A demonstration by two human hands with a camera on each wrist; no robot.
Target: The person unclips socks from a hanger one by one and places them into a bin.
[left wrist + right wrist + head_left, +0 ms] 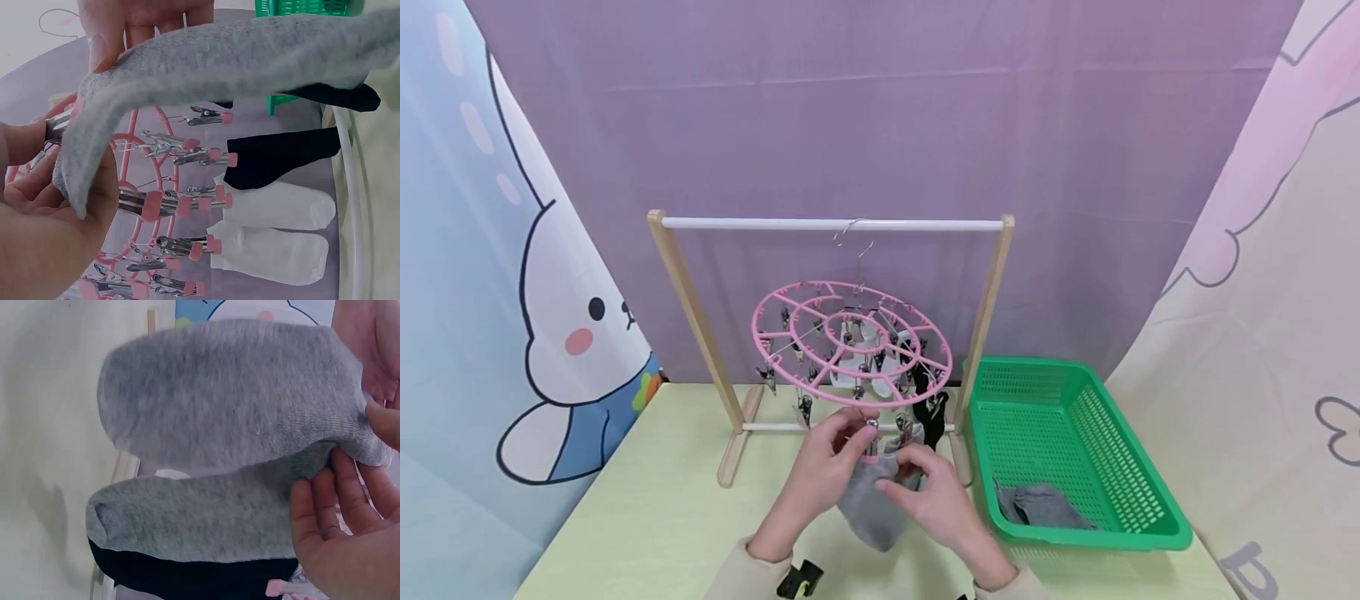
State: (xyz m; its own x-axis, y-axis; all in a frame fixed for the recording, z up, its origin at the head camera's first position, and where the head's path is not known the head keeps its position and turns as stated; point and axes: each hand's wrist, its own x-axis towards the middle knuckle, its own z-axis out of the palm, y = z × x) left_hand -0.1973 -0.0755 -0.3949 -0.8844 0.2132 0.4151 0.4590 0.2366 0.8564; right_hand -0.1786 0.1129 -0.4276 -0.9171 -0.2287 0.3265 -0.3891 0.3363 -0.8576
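Note:
A grey sock (874,508) hangs below the front rim of a round pink clip hanger (822,392). My left hand (823,458) pinches a metal clip (57,127) with a pink tip at the sock's opening. With thumb and fingers, my right hand (936,492) holds the sock's cuff on its right side. A second grey sock (187,519) is just beyond the held one in the right wrist view. Black socks (275,156) and white socks (275,253) hang from other clips on the hanger.
The hanger hangs from the white bar (760,223) of a wooden-legged stand (696,317). At the right stands a green basket (1123,425) with grey cloth (1047,507) inside. Several bare clips (803,410) dangle around the hanger. A purple curtain (865,125) is behind.

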